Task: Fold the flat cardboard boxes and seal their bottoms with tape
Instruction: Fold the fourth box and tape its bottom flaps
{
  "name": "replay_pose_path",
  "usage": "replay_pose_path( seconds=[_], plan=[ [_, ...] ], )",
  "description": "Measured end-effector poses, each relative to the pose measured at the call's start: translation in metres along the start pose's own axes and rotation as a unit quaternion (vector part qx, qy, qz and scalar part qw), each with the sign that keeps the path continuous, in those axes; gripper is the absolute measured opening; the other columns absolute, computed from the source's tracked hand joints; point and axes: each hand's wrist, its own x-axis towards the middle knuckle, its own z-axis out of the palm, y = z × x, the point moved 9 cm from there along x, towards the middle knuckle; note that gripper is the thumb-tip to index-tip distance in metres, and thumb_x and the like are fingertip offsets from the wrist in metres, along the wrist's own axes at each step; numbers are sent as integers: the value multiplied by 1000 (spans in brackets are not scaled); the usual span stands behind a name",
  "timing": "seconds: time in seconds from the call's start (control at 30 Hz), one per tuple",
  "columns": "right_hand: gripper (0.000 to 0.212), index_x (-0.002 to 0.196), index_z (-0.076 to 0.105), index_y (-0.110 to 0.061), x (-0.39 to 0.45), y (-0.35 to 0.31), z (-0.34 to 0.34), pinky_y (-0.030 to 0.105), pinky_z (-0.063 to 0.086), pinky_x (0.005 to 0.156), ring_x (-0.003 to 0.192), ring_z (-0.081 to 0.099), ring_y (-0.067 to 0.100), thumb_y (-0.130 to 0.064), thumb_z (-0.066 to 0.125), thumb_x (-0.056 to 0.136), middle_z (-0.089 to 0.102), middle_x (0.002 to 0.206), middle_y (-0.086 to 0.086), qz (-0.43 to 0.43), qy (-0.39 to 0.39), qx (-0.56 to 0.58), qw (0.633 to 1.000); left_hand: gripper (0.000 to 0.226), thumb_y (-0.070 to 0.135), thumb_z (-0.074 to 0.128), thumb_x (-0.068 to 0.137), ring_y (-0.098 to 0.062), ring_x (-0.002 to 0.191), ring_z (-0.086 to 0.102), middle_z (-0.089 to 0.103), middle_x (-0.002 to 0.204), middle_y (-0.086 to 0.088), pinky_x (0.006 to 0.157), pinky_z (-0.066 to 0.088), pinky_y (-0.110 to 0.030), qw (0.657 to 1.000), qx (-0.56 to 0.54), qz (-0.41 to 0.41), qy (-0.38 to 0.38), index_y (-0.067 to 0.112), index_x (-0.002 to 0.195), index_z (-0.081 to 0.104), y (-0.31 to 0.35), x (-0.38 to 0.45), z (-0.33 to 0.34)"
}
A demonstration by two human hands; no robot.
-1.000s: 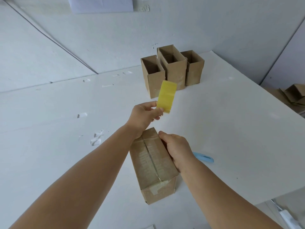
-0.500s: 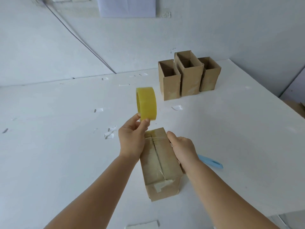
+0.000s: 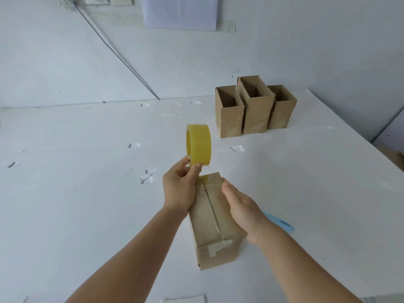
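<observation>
The left hand (image 3: 179, 189) pinches the lower edge of the yellow tape roll (image 3: 199, 147) between the thumb and the fingers, and holds the roll upright above the far end of the box (image 3: 215, 224). The fingers are curled closely on the roll. The right hand (image 3: 242, 209) lies flat on the right side of the box top, with the fingers nearly straight; it presses the box down and grips nothing.

The box lies on the white table (image 3: 87, 193) with its closed bottom turned up. A strip of clear tape runs along the middle seam, and a short end of tape is folded over the near edge. At the far edge the tape seems to go toward the roll, but whether it is already cut there is not clear.

The step in hand looks like the end of sealing this bottom. The next move probably calls for cutting or tearing the tape at the far edge, and then pressing the loose end down on the far side wall.

A blue tool (image 3: 282, 224), maybe a cutter, lies just beside the right wrist. Three finished boxes (image 3: 254, 112) stand open at the back of the table, well apart from the hands.
</observation>
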Motion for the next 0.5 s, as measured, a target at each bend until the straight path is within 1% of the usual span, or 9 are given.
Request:
replay_pose_path(
  seconds=[0.03, 0.07, 0.13, 0.17, 0.2, 0.27, 0.33, 0.43, 0.5],
  plan=[
    [75, 141, 40, -38, 3, 3, -1, 41, 30, 114, 135, 38, 9, -78, 37, 78, 44, 144, -16, 19, -5, 3, 1000, 19, 14, 63, 90, -11, 64, 50, 53, 61, 4, 67, 47, -24, 1000, -2, 1, -1, 28, 93, 75, 0, 1, 1],
    [80, 142, 39, -37, 5, 1, -2, 41, 29, 115, 136, 37, 10, -80, 35, 75, 43, 145, -15, 21, -12, -10, 1000, 18, 13, 63, 90, -11, 65, 49, 52, 62, 2, 67, 47, -24, 1000, -4, 4, -3, 27, 94, 75, 0, 1, 2],
    [69, 149, 21, -37, 10, -13, -5, 36, 19, 118, 142, 24, 8, -68, 30, 88, 29, 151, -18, -25, 0, -64, 998, 18, 12, 64, 90, -13, 64, 46, 49, 63, -3, 64, 45, -21, 1000, -5, 12, -11, 25, 94, 75, 3, 3, 5],
    [62, 150, 14, -38, 11, -20, -3, 34, 16, 118, 142, 20, 7, -59, 30, 95, 23, 152, -19, -45, 3, -79, 996, 18, 12, 64, 89, -14, 64, 44, 47, 64, -5, 63, 43, -21, 1000, -4, 15, -14, 26, 92, 75, 3, 3, 6],
    [59, 150, 10, -39, 13, -25, -1, 34, 17, 118, 142, 21, 7, -53, 32, 97, 21, 153, -19, -55, -3, -85, 995, 19, 12, 64, 89, -16, 64, 43, 45, 65, -6, 62, 42, -22, 1000, -2, 17, -18, 27, 90, 75, 3, 4, 6],
    [59, 149, 12, -43, 16, -28, 3, 39, 26, 115, 138, 30, 9, -50, 39, 96, 26, 152, -17, -49, -12, -84, 995, 20, 12, 64, 90, -17, 65, 42, 44, 65, -7, 64, 41, -26, 1000, -2, 17, -24, 28, 87, 75, 3, 6, 7],
    [59, 147, 18, -43, 22, -34, 1, 37, 33, 111, 130, 40, 10, -47, 44, 94, 36, 146, -14, -47, -3, -71, 996, 18, 12, 63, 90, -15, 63, 43, 47, 63, -3, 63, 42, -24, 999, -4, 19, -31, 26, 89, 75, 6, 12, 9],
    [57, 147, 23, -39, 31, -50, -6, 26, 34, 100, 118, 42, 5, -44, 45, 95, 40, 135, -16, -69, 16, -54, 996, 15, 13, 65, 89, -11, 61, 43, 49, 58, 6, 63, 42, -23, 998, 19, 39, -47, 23, 94, 74, 17, 29, 18],
    [56, 148, 24, -36, 36, -51, -7, 28, 35, 103, 121, 43, 6, -46, 43, 96, 40, 141, -13, -57, 11, -56, 997, 16, 13, 66, 88, -9, 61, 46, 51, 57, 11, 65, 41, -22, 997, 39, 42, -47, 21, 99, 74, 19, 40, 19]
  ],
)
